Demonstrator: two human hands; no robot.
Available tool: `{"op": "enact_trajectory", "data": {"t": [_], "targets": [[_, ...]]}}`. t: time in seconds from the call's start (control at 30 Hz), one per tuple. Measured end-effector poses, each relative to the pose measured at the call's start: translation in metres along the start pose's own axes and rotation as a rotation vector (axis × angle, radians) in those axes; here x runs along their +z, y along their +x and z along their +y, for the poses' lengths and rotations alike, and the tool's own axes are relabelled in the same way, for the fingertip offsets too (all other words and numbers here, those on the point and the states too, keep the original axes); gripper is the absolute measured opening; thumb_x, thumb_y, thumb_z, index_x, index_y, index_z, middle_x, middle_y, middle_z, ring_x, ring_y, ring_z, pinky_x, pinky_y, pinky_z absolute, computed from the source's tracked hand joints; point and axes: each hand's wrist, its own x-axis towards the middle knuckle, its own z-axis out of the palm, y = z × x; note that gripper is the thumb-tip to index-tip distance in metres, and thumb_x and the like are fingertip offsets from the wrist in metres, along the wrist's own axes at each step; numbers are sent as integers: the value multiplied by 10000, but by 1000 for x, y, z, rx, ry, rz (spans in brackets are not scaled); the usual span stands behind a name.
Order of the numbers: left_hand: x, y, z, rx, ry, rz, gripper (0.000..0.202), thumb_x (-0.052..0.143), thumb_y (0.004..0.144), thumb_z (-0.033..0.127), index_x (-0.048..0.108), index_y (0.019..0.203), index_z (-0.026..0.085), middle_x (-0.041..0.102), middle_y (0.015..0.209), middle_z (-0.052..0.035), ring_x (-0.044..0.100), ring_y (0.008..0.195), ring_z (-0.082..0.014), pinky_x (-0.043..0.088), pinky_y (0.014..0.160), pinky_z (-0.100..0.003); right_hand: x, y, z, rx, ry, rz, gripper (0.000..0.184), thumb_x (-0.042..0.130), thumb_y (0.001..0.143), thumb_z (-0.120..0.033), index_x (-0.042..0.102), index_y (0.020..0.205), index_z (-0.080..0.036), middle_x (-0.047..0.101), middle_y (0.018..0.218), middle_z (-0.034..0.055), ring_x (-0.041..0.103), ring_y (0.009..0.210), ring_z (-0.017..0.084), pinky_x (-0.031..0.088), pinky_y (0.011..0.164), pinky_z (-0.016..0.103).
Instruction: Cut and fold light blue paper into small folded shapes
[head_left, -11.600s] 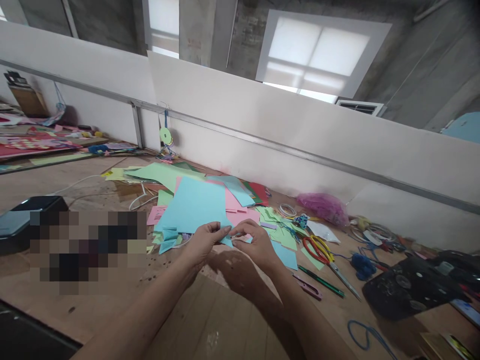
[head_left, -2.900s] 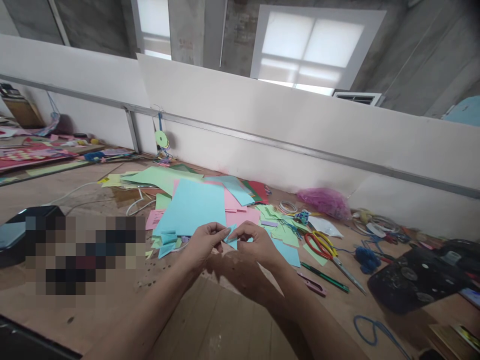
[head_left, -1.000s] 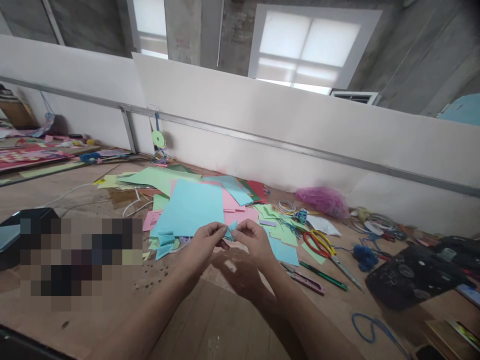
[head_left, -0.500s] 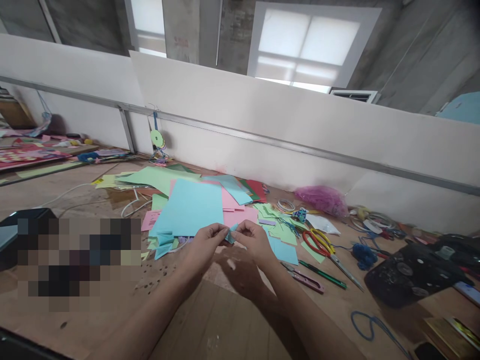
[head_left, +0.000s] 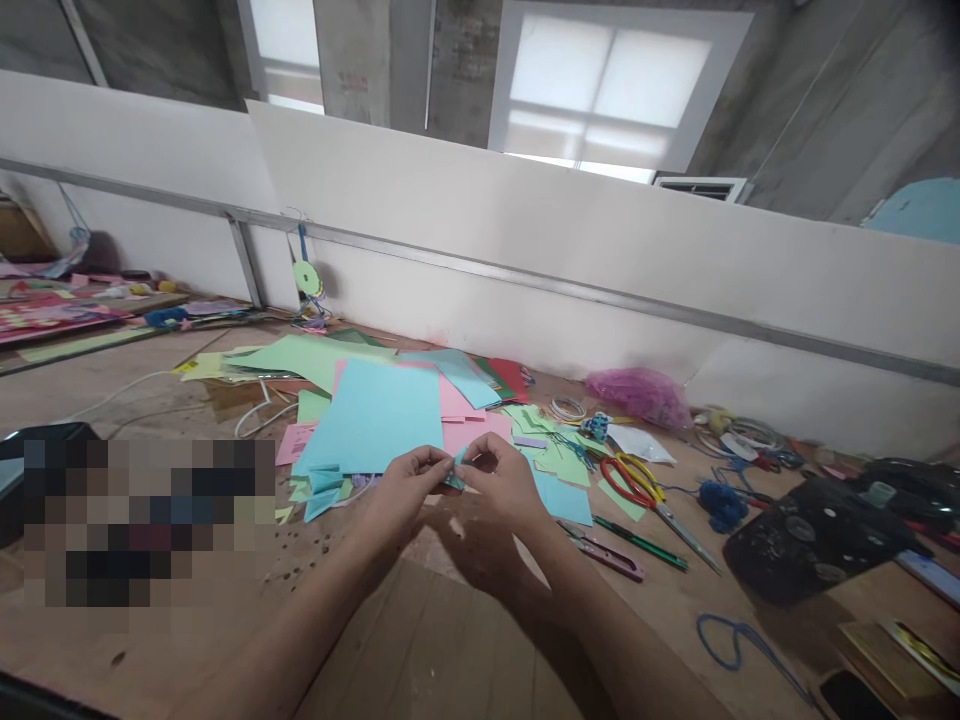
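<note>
The left hand [head_left: 401,492] and the right hand [head_left: 507,484] meet thumb to forefinger, both pinched tight on a small folded piece of blue paper [head_left: 455,472]. It sits between the fingertips, held just above the wooden table [head_left: 420,650]; most of it is hidden by the fingers. Just behind the hands lies a large blue sheet [head_left: 375,412], on top of pink sheets [head_left: 466,428] and pale green sheets [head_left: 315,355], with small blue scraps [head_left: 321,490] at its near corner. To the right are green offcuts [head_left: 553,455], scissors with red and yellow handles [head_left: 637,480], a green pen [head_left: 642,543] and a small pink cutter [head_left: 606,552] near the right wrist. Farther back, against the white partition [head_left: 525,240], a crumpled pink plastic bag [head_left: 639,394] lies on its side; what it holds cannot be made out. At the far right, a black tray [head_left: 806,538] carries a few small round bits, too blurred to name. A loop of blue cord [head_left: 731,648] lies on the table in front of it.
</note>
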Motion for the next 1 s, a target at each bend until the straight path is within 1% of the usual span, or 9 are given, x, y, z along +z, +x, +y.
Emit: {"op": "enact_trajectory", "data": {"t": [0.1,0.2,0.3,0.43,0.6,0.67,0.83,0.9,1.0], "targets": [[-2,2,-1,-3,-85,29,275,733,715,417,612,775,177,635,661,18,653,641,-162,450,626,-244,-4,4,3,44,180,18,246,724,667,-319,571,820,-201,601,795,-12,548,650,133,439,627,267],[-4,2,1,18,-106,85,281,744,711,421,604,781,187,618,643,39,682,688,-171,448,659,-237,-5,6,7,94,280,-28,241,693,717,-395,579,771,-189,587,731,-12,563,644,139,454,639,280],[-3,0,3,35,-93,75,280,737,721,430,618,786,185,640,696,25,683,731,-176,456,708,-253,-1,5,9,129,260,-69,254,726,685,-390,590,733,-180,567,664,-23,535,602,130,430,598,270],[-2,1,0,60,-57,47,261,725,727,427,633,779,188,642,751,14,649,736,-164,453,740,-273,1,4,11,110,222,-26,230,746,656,-344,602,709,-172,563,639,-23,515,591,129,411,579,268],[-5,4,-1,135,175,71,215,689,749,398,677,771,185,609,724,9,538,687,-142,393,665,-252,-4,6,12,112,241,-26,196,731,670,-322,606,679,-170,569,595,-22,532,550,132,424,570,279],[-7,4,1,148,227,66,211,687,745,390,687,765,180,607,716,5,505,671,-142,381,651,-254,-5,6,12,119,259,-35,204,740,659,-322,606,670,-169,572,595,-23,531,532,126,430,566,281],[-8,4,1,131,178,95,230,700,731,411,688,764,183,613,720,4,510,669,-141,391,650,-255,-5,6,7,165,323,-83,249,760,638,-362,630,725,-168,611,671,-13,563,542,124,462,571,283],[-8,4,1,113,146,94,236,716,716,411,687,770,183,625,739,0,525,672,-140,405,652,-254,-5,6,7,176,327,-103,258,760,636,-373,629,714,-165,628,665,-5,577,547,130,471,581,287],[-7,3,2,83,117,75,241,735,693,400,687,779,181,632,746,0,546,661,-138,424,654,-256,-6,6,6,163,309,-92,247,755,636,-367,620,673,-164,642,633,4,576,525,132,468,565,287]]}}
